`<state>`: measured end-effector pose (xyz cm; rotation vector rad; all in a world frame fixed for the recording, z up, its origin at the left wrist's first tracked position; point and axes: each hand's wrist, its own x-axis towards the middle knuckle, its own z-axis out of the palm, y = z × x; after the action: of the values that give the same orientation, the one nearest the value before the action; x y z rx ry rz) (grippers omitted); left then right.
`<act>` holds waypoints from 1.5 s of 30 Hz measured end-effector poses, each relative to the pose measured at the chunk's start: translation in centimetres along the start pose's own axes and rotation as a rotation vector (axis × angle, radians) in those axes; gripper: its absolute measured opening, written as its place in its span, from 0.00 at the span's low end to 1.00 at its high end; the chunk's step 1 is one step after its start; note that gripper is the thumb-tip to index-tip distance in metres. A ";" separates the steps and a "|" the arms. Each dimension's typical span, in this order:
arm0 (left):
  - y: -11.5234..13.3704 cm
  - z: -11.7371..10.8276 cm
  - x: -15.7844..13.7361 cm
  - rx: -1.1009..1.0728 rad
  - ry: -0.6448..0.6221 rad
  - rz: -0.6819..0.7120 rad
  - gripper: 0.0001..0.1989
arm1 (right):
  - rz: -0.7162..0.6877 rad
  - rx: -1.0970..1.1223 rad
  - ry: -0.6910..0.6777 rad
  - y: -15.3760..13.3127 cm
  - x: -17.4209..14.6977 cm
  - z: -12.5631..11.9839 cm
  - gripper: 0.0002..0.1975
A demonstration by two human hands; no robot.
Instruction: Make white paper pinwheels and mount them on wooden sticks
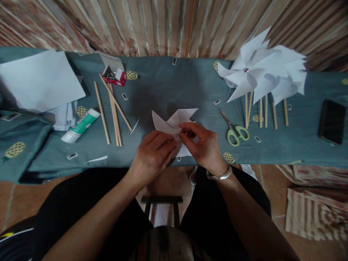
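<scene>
two hands (154,152), one handheld paper (186,115), one box (117,80), one tube (83,125), one pair of scissors (233,127), one phone (332,122)

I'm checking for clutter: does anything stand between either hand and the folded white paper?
Nothing visible does. The left hand and right hand are both right at the folded white paper. The scissors lie beyond the right hand, and the loose sticks lie off to the left.

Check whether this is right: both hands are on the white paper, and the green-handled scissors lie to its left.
Wrong side: the head view shows the scissors to the right of the white paper, where the left hand and right hand are.
</scene>
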<state>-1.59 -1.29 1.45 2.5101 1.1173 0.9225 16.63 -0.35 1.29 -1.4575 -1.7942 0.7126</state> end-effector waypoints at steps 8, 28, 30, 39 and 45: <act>-1.9 0.8 -0.3 -0.027 -0.027 -0.187 0.09 | -0.068 -0.180 -0.018 -0.2 0.2 0.1 0.10; -2.2 1.8 0.4 -0.116 -0.002 -0.294 0.07 | -0.151 -0.292 0.155 1.1 -1.1 -1.3 0.11; -2.2 1.9 0.4 -0.127 0.013 -0.300 0.07 | -0.150 -0.297 0.139 1.1 -1.2 -1.1 0.11; -2.1 2.1 0.5 -0.156 0.019 -0.333 0.08 | -0.124 -0.305 0.118 1.4 -1.2 -0.8 0.11; -2.1 2.1 0.7 -0.161 0.012 -0.339 0.08 | -0.132 -0.296 0.122 1.5 -1.2 -0.7 0.11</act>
<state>-1.08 0.68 -0.80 2.1040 1.3592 0.8916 18.25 -1.20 0.29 -1.5159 -1.9391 0.2930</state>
